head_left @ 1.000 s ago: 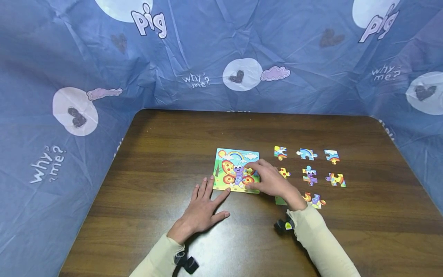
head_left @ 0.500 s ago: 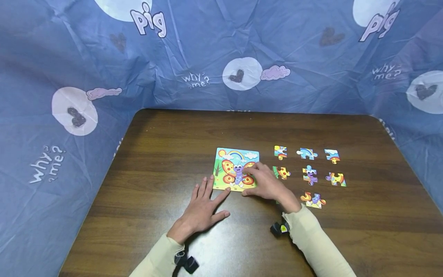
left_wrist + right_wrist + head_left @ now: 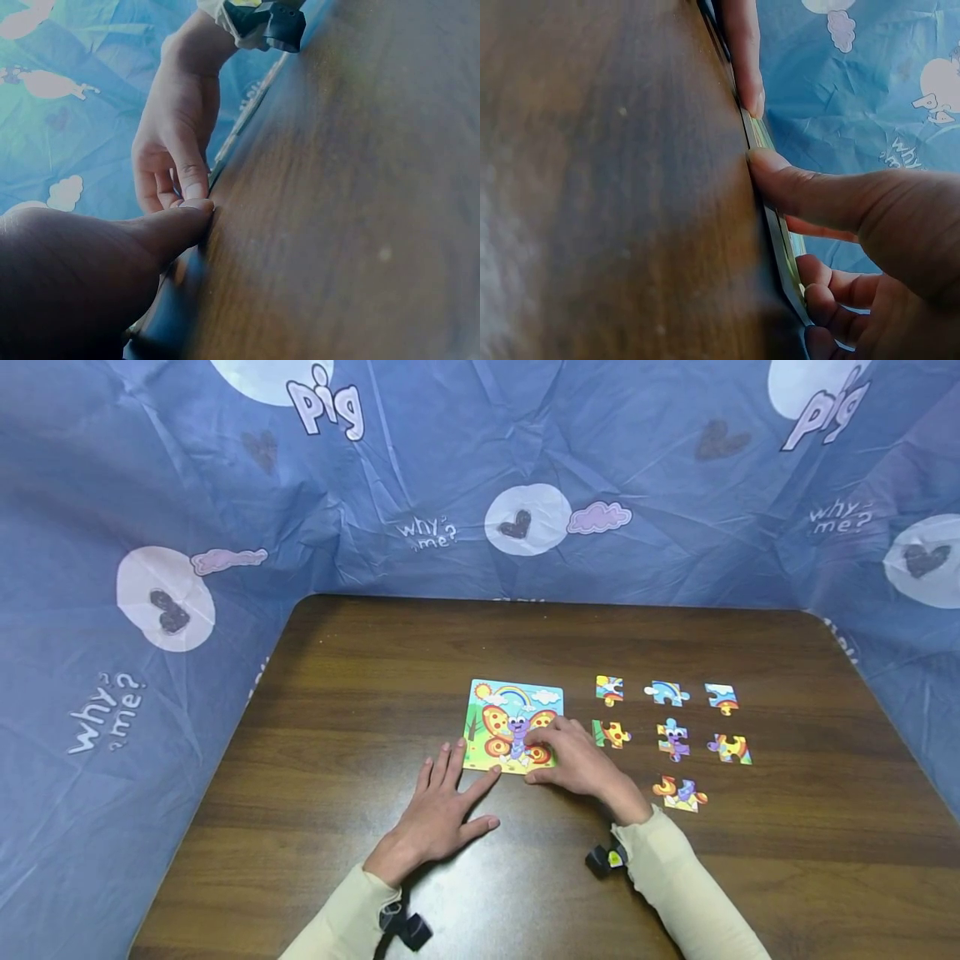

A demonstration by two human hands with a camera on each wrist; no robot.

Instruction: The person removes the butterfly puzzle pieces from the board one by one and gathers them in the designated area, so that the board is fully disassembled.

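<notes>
Puzzle board: the butterfly puzzle board [image 3: 513,725] lies flat on the worktop [image 3: 360,693], near the middle, just in front of my two hands.
Left hand: my left hand [image 3: 442,810] rests flat on the worktop with straight, spread fingers; the index fingertip touches the near left edge of the board and holds nothing.
Right hand: my right hand [image 3: 573,756] lies over the near right corner of the board. In the right wrist view the thumb [image 3: 780,180] presses against the thin board edge [image 3: 769,187] and the other fingers curl over the top face, so it pinches this corner.
Loose pieces: seven loose pieces [image 3: 673,739] lie to the right of the board, each apart from the others; the nearest one [image 3: 611,733] is just beside my right hand.
How it will handle: I judge the board as light, thin and stiff, like pressed card, with a glossy print that may slide on the smooth wood.
Where to hold: the edge is very low, so I think a fingertip must go under a corner or side; a pinch at the edge with thumb below and fingers above seems best.
Care: any pieces seated in the board may drop out if it tilts, so I would keep it level.
</notes>
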